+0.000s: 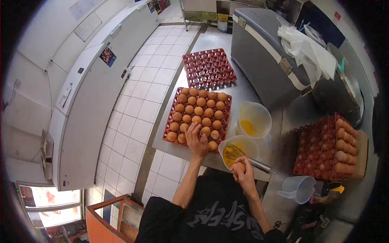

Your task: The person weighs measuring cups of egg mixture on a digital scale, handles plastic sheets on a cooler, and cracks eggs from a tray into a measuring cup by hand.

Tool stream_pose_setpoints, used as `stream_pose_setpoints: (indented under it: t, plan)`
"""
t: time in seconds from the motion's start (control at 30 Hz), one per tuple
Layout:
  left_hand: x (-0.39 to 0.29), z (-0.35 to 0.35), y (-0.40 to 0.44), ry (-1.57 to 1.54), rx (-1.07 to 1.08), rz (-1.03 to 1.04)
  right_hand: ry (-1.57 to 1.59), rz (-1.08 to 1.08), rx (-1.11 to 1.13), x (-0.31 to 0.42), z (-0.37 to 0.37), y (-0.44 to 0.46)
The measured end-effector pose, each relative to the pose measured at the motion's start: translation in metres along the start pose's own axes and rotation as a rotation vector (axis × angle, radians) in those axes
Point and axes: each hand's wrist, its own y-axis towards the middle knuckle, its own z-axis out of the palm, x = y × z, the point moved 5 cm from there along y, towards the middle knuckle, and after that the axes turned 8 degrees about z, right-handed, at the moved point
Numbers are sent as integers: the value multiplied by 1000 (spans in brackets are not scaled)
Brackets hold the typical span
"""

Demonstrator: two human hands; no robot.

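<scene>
Brown eggs (198,111) lie beneath the left hand (197,146), fingers slightly spread. The right hand (246,178) pinches another egg (240,166) beside a whisk (260,165).

1. The single view looks out from the person's head, forward and steeply down, with the black shirt (221,202) rising from the bottom edge.
2. It sits close above the work: the left hand (197,141) lies near the centre, the right hand (245,175) lower and to the right.
3. A very wide lens bends straight lines and leaves dark, rounded corners.
4. The metal worktop (245,87) runs away up the view; the tiled floor (139,101) and long white cabinet (93,113) fill the left, farther off.
</scene>
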Motion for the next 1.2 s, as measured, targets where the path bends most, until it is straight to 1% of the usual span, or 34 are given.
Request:
stream_pose_setpoints:
  t: [0.07,0.2,0.27,0.3,0.37,0.4,0.47,0.5,0.57,0.6,0.67,0.7,0.73,0.77,0.8,0.83,0.87,0.9,0.93,0.97,1.0,1.03,1.07,1.1,1.13,1.2]
  plan:
    - [-1,3,2,-63,-20,-43,10,-53,-8,-5,-2,-5]
    - [-10,-14,8,-83,-34,29,25,-65,-26,-5,-3,-33]
    - [-9,-25,10,-223,-29,-35,4,-101,-30,-8,-5,-37]
    - [-1,-33,10,-221,-36,-29,3,-110,-26,-6,-6,-35]
    - [19,-51,4,-179,121,3,29,-71,-39,-13,-9,-35]
    - [20,-66,16,-176,119,5,30,-74,-36,-11,-8,-35]
    - [17,-86,42,107,463,-77,89,-60,-71,-9,-8,-34]
    - [23,-93,45,109,463,-74,91,-62,-70,-9,-8,-33]
    - [26,-94,44,298,639,189,148,-53,-33,-13,-9,-24]
    - [37,-94,48,294,637,195,151,-58,-38,-11,-9,-21]
    - [51,-86,49,169,784,249,169,-22,-45,-12,-5,-20]
    - [43,-91,60,49,801,201,171,-26,-56,-12,-6,-20]
    - [34,-90,61,41,803,213,227,-27,-14,-11,-4,-18]
    - [34,-91,63,-71,687,4,287,-33,25,-10,-2,-16]
    - [29,-92,66,-185,578,-199,303,-44,2,-9,-2,-14]
    - [14,-93,63,-318,513,-268,369,-23,33,-11,0,-14]
    - [-8,-87,54,-341,540,-256,432,-1,61,-14,1,-17]
    - [-32,-85,48,-521,326,-237,444,-5,27,-17,1,-18]
    - [-54,-84,38,-695,102,-227,542,-27,67,-17,5,-18]
    - [-81,-77,27,-705,26,-163,635,-52,114,-16,9,-17]
    - [-105,-72,16,-708,-55,-100,638,-57,93,-10,14,-18]
    - [-125,-66,5,-721,-47,-104,703,-70,71,-2,20,-24]
    - [-140,-53,-9,-810,105,-252,768,-83,51,2,22,-28]
    - [-146,-42,-20,-892,255,-398,691,-141,-14,-6,18,-27]
    - [-147,-41,-23,-900,265,-394,697,-146,-25,-12,12,-26]
    - [-141,-39,-26,-912,151,-441,724,-145,86,-14,3,-27]
